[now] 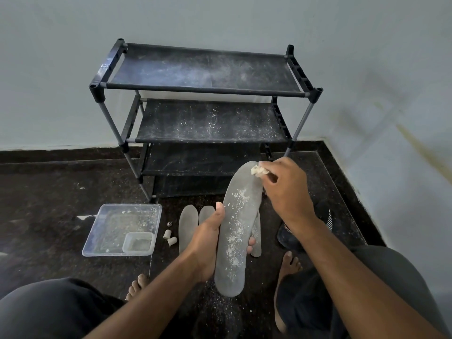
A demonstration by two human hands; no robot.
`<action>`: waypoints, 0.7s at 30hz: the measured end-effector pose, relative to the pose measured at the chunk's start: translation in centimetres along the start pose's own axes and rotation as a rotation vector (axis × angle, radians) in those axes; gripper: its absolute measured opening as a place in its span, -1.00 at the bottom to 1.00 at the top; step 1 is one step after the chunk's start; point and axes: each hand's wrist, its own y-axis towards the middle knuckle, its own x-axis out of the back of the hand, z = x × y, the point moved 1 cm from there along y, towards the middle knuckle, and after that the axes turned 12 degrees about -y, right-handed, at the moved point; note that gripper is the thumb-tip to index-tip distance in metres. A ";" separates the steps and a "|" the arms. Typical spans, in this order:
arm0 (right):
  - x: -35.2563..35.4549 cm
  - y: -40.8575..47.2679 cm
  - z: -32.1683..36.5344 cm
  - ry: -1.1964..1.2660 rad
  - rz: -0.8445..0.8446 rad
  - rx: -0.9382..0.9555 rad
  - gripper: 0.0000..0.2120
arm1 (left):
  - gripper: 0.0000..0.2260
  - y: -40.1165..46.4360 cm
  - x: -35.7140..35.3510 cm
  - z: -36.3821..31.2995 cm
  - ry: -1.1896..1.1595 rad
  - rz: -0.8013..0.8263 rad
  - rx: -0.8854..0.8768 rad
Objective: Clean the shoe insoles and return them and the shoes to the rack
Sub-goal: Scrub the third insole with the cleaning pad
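Wiping the powdered insole [238, 231]
Left hand [208, 243] fingers curled round it, right hand [283, 184] pinching a wad [259, 170] — hard strokes could scatter powder.

Rack [205, 94] upper centre against wall; tray [107, 231] lower left on floor, insoles [187, 226] right of it.

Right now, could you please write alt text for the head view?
A left hand holds a grey insole dusted with white powder while the right hand rubs its tip with a crumpled wad, before a dusty black shoe rack.
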 end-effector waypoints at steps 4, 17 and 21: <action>-1.1 -1.1 1.0 -0.047 0.110 0.093 -0.83 | -0.29 0.0 -0.1 -0.1 0.013 -0.004 -0.006; -1.5 -2.4 2.7 -0.092 0.174 0.222 -0.86 | -0.29 0.0 -0.3 -0.3 -0.004 0.001 -0.026; -1.7 -2.5 3.2 0.010 0.217 0.239 -0.87 | -0.30 0.2 -0.3 -0.3 -0.016 -0.008 -0.055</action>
